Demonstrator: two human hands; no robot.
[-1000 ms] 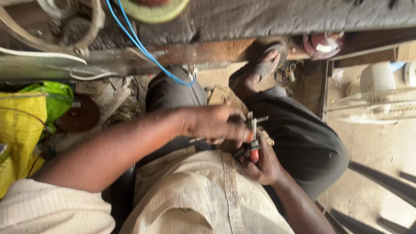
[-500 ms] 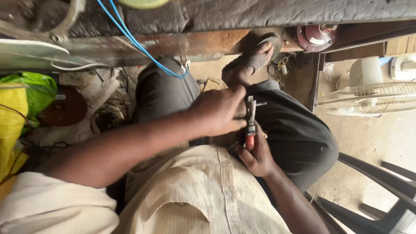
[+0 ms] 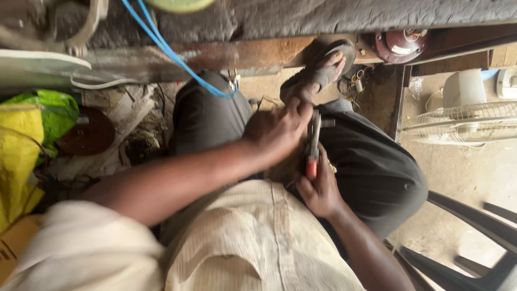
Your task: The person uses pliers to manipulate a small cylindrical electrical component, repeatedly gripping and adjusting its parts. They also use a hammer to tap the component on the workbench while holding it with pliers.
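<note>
Both hands met over the lap: the right hand point(image 3: 322, 189) gripped the red-handled pliers point(image 3: 313, 144), long axis pointing away from the body, while the left hand point(image 3: 280, 129) curled just beside their tip, apparently pinching something hidden.

Both hands point(image 3: 280, 132) point(image 3: 320, 191) meet, grips seemingly closed.
</note>
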